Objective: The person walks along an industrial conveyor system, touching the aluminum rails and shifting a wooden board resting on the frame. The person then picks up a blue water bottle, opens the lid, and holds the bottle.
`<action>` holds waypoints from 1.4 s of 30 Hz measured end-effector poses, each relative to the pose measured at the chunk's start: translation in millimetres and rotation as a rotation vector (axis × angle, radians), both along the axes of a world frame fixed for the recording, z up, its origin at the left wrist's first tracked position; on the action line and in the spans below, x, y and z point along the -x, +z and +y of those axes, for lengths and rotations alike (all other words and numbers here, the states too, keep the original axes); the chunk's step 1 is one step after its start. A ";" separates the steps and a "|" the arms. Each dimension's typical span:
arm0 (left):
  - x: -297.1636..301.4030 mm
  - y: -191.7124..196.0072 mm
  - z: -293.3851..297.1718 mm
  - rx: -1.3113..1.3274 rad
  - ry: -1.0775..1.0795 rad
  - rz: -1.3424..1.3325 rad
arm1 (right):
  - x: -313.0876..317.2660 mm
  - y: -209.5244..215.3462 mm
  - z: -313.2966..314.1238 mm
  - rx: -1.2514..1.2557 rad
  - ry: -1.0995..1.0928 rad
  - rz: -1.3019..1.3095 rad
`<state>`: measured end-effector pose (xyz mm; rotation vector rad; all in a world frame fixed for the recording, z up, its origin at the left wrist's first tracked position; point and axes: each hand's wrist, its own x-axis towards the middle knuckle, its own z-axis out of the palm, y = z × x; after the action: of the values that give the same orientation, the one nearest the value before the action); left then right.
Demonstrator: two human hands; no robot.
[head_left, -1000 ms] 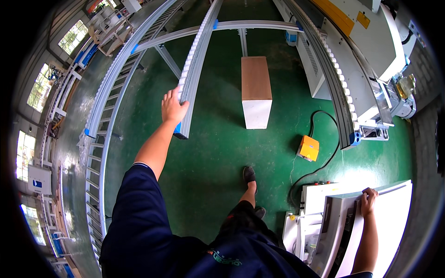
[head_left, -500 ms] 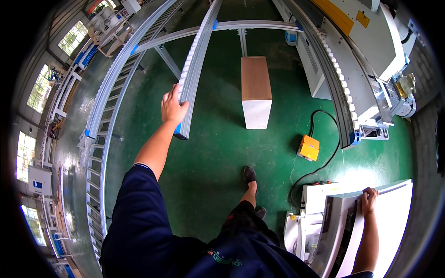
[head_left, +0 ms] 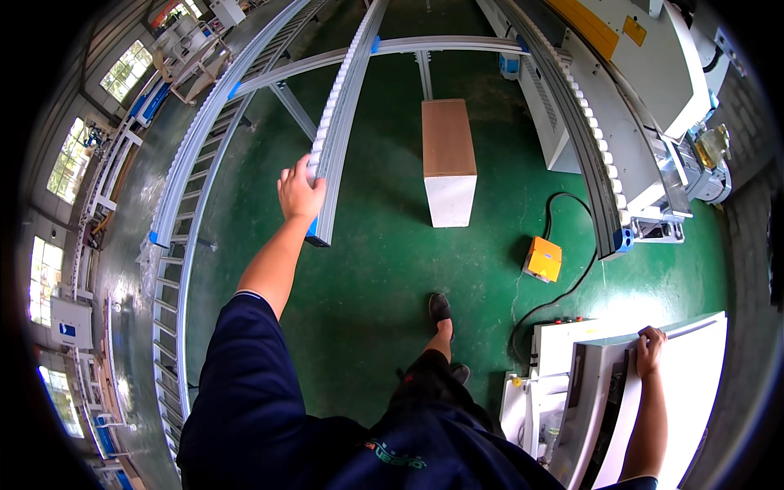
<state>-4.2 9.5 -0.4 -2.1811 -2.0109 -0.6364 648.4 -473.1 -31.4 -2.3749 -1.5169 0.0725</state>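
My left hand (head_left: 300, 194) reaches forward to the near end of the middle aluminium roller rail (head_left: 346, 104). Its fingers curl over the row of white rollers, and the thumb lies against the rail's side. At the lower right, my right hand (head_left: 650, 351) is closed over the upper edge of a white machine cover (head_left: 686, 392); its fingertips are partly hidden. A dark slot (head_left: 606, 425) runs beside that wrist. On the green floor between the rails stands an upright box-shaped piece with a brown top (head_left: 447, 139) and a white front.
A yellow foot pedal (head_left: 543, 260) lies on the floor, its black cable (head_left: 586, 282) looping toward the machine. The right roller rail (head_left: 600, 163) runs beside a large white machine (head_left: 645, 65). On the left is another roller conveyor (head_left: 184, 204). A crossbar (head_left: 449, 45) joins the rails.
My left hand has shifted slightly to the left and down on the rail. My right hand stays on the cover's edge, and the view has moved only a little.
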 end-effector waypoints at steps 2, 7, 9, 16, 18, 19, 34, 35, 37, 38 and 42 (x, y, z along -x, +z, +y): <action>2.8 -9.2 2.2 -0.111 -0.063 0.040 | 0.5 0.1 0.6 0.008 -0.002 -0.003; 4.2 -6.4 5.5 -0.112 -0.136 0.027 | 4.5 2.9 0.6 0.001 -0.021 -0.008; 0.8 -2.3 2.4 0.043 -0.061 -0.007 | 2.0 2.4 -1.7 0.010 -0.027 -0.006; 5.7 -10.7 5.9 -0.099 -0.079 0.005 | 0.5 -0.9 -0.1 0.025 -0.025 -0.009; 5.1 -10.7 4.3 -0.089 -0.028 -0.012 | -0.3 -0.9 -1.1 0.017 -0.008 -0.005; 5.6 -9.0 3.3 -0.086 -0.017 -0.012 | 0.9 0.2 -0.4 0.009 -0.011 0.006; 5.8 0.3 -7.8 0.018 -0.166 -0.153 | -21.4 -15.7 -29.2 0.091 0.099 0.070; 3.5 -1.8 -7.1 -0.121 -0.184 -0.168 | -19.5 -25.2 -32.8 -0.038 0.087 0.026; 3.9 -0.8 -11.1 -0.093 -0.115 -0.174 | -21.7 -27.1 -38.1 -0.033 0.078 0.090; 4.2 2.1 -12.6 -0.067 -0.075 -0.176 | -29.1 -26.2 -44.8 0.101 0.078 0.190; 7.0 -4.4 -13.0 -0.043 -0.074 -0.174 | -52.9 -46.2 -61.5 0.010 0.111 0.273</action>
<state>-11.2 -3.5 -4.7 -2.2554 -1.9823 -0.8999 701.3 -534.7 -77.6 -2.1794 -1.5151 0.4129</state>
